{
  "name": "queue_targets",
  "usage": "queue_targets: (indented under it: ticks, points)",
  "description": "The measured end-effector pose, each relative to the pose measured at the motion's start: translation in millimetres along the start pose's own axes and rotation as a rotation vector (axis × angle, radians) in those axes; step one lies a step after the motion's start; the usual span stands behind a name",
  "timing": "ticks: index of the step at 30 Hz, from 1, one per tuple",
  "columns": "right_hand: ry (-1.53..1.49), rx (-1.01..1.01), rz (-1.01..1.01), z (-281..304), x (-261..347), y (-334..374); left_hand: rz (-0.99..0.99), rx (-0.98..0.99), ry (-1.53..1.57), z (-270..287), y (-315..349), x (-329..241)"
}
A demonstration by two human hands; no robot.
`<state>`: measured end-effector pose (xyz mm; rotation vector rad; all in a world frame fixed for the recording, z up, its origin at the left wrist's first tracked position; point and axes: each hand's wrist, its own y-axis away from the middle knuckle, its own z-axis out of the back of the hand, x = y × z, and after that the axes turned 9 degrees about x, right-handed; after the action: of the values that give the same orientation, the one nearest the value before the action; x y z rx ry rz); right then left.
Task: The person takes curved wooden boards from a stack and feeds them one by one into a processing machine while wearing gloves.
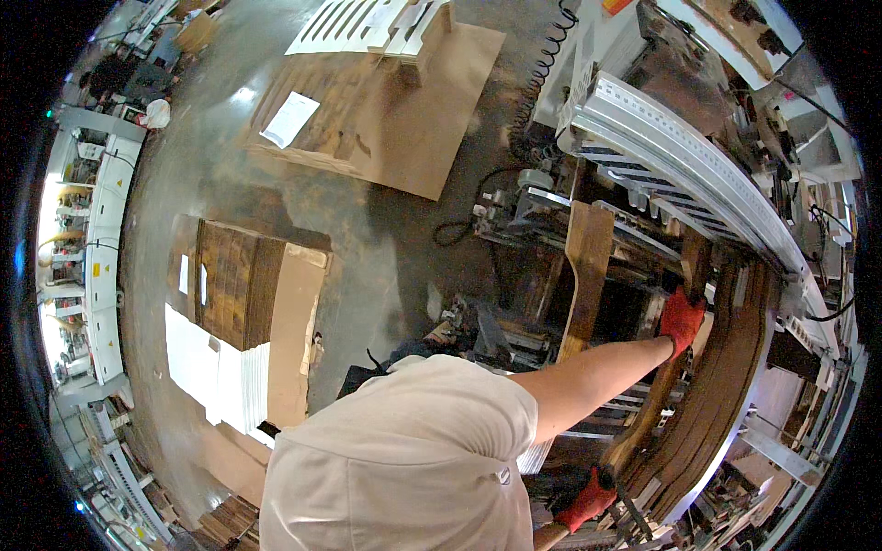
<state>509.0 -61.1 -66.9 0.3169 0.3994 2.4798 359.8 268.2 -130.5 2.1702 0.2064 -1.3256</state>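
A long, curved brown wooden board (pixel 650 410) lies along the machine at my right, beside a row of similar boards (pixel 717 404) standing packed together. My left hand (pixel 682 321), in a red glove, closes around the far part of that board with the arm stretched out. Closer to my body, my right hand (pixel 588 500), also red-gloved, grips near its lower end; some of the fingers are hidden. Another shaped board (pixel 584 275) rests on the machine to the left of my left hand, apart from it.
A slotted metal beam (pixel 698 151) arches over the machine at the upper right. A coiled black hose (pixel 549 64) hangs behind. Stacked brown boards (pixel 230 275) with white pieces (pixel 216 376) stand on the floor at left. Farther back is another stack (pixel 322 101) on a brown sheet (pixel 441 119).
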Motion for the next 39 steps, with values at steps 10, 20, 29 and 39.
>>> queue_targets:
  ticks: [10, 20, 29, 39]
  points:
    - [0.030, -0.030, 0.058, -24.5, -57.4, -36.1, 0.074, 0.225, 0.007, 1.8, -3.3, 10.7]
    - [-0.040, -0.017, 0.290, -7.8, -8.0, -20.1, -0.077, 0.009, -0.043, -7.1, -7.7, 18.5]
    - [-0.278, -0.068, 0.222, -40.0, -25.9, -37.3, -0.315, 0.075, -0.074, 7.7, -53.0, 24.5]
    - [-0.073, -0.037, 0.475, -42.0, 64.9, -58.3, -0.092, -0.076, -0.157, 28.3, -49.3, -5.4]
